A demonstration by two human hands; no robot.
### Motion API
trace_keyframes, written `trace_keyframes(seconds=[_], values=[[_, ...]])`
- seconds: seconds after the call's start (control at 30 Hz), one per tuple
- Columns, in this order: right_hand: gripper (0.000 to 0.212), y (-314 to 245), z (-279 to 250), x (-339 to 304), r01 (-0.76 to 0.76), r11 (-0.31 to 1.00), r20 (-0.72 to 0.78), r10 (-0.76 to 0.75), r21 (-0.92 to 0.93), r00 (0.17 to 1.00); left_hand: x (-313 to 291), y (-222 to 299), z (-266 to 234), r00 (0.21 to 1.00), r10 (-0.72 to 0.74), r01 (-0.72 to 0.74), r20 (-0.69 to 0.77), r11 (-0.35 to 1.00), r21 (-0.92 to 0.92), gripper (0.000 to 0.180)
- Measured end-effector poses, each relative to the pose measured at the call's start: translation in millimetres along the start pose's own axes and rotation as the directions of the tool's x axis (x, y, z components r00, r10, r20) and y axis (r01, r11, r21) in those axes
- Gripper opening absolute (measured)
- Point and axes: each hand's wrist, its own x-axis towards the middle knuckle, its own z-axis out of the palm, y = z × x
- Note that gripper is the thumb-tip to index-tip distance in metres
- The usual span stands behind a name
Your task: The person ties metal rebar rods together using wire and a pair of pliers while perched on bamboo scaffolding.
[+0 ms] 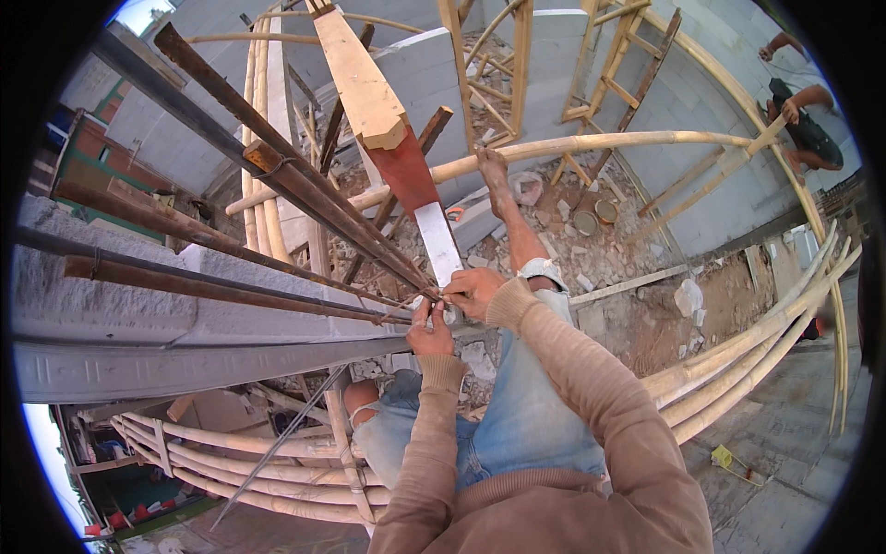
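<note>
Over far rubble [565, 222], pinching at rusty bars [332, 212] with left hand [432, 332] and right hand [475, 292] together, risking a slip off round bamboo [591, 143] underfoot.

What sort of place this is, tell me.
Most likely a building site: bamboo poles span the space as if for scaffolding, rusty steel bars jut out, and broken rubble lies below grey block walls.

What lies between the fingertips of the left hand [430, 336] and right hand [476, 292] is too small to tell; they partly hide the ends of the rusty bars [318, 205]. Far right of the fingers, the picture's rim cuts off a co-worker [814, 138].
</note>
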Motion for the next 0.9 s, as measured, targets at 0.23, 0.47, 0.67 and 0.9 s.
trace_keyframes(seconds=[0.23,0.47,0.67,0.9], values=[[0.025,1.5,-7.1,3.3,-0.132,0.991,0.112,0.131,0.0,0.985,10.0,4.9,2.1,0.987,0.127,-0.133,0.102,0.99,0.055,0.016],[0.06,-46.9,-58.2,-63.4,-0.206,0.864,-0.295,0.07,-0.46,0.953,1.2,6.0,11.6,0.955,0.287,-0.262,-0.077,0.935,0.241,0.014],[0.067,-29.5,-60.9,-291.9,-0.815,0.459,-0.592,0.564,-0.355,0.576,-1.7,18.6,16.3,0.99,0.137,-0.135,-0.038,0.989,0.061,0.015],[0.083,-86.5,-3.3,-404.2,-0.927,0.279,-0.531,0.761,-0.251,0.373,-2.4,9.4,18.5,0.995,0.079,-0.076,-0.062,0.996,0.043,0.015]])
